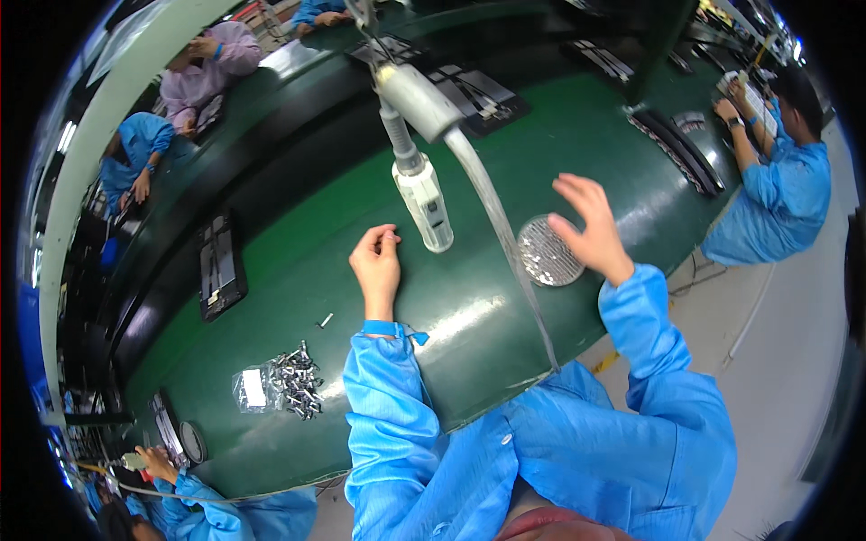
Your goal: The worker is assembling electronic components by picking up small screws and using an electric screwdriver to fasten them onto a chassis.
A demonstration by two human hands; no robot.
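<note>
My left hand is over the green tabletop, its fingers curled with thumb and forefinger together. Whatever it may pinch is hidden or too small to name. A pale hand tool with a clear lower end, which looks like an electric screwdriver, hangs just right of it. My right hand is open, thumb and fingers spread, at the right edge of a round dish of small shiny pieces. It covers part of that dish.
A pile of small dark and silvery parts lies beside a clear plastic bag. One small piece lies apart. A grey cable crosses the bench. A dark flat panel lies left. Co-workers sit around, one in blue at right.
</note>
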